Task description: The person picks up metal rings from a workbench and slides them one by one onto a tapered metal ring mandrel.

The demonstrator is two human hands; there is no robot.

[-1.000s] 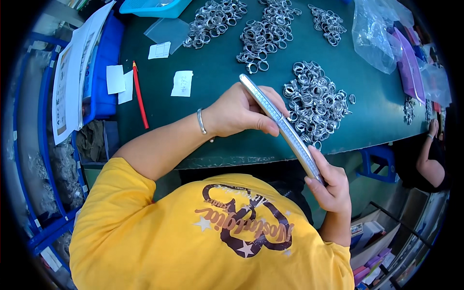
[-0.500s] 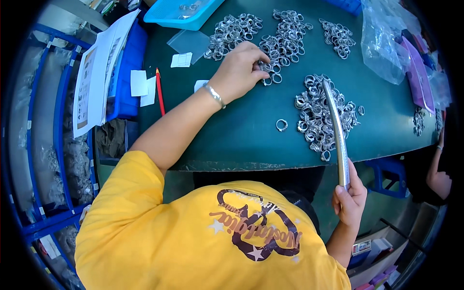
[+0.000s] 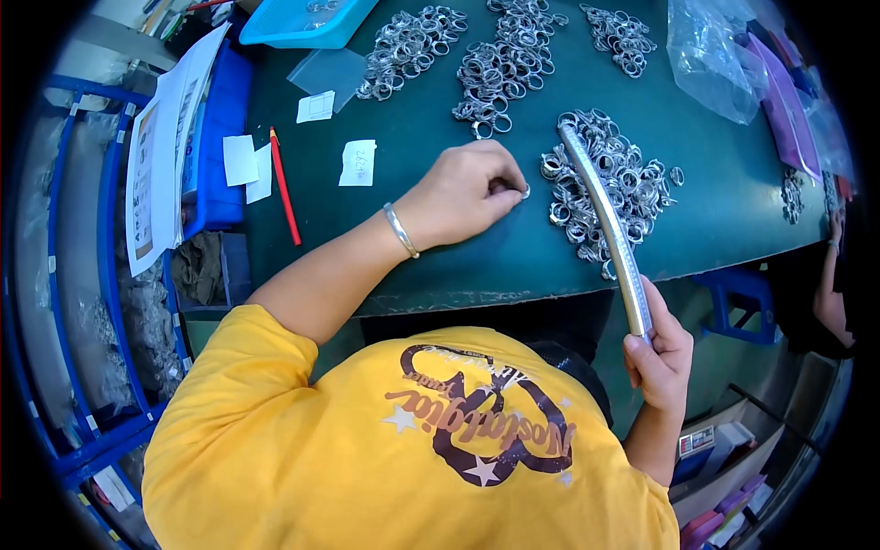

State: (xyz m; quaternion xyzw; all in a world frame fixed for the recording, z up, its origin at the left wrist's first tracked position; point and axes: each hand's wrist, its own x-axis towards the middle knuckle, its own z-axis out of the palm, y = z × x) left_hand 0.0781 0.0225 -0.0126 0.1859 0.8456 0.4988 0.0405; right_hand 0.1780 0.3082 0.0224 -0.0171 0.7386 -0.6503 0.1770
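My left hand (image 3: 466,194) is over the green table just left of the nearest heap of silver rings (image 3: 623,179). Its thumb and fingertips are pinched on a small silver ring (image 3: 526,192), mostly covered by the fingers. A bracelet (image 3: 401,230) circles that wrist. At the table's front edge, my right hand (image 3: 662,353) grips the thick end of a tapered metal ring mandrel (image 3: 605,220). The mandrel points away from me, its thin end above the ring heap, and it carries no ring that I can see.
Farther back lie more ring heaps (image 3: 504,64). A turquoise basket (image 3: 312,23), paper slips (image 3: 357,163), a red pencil (image 3: 284,188) and a blue bin (image 3: 225,137) are at left. Clear plastic bags (image 3: 710,64) lie at right, near another person's arm (image 3: 830,293).
My left hand has left the back heap and come nearer, down to where a lone ring lay. The right hand still holds the mandrel. The whole view has shifted slightly.
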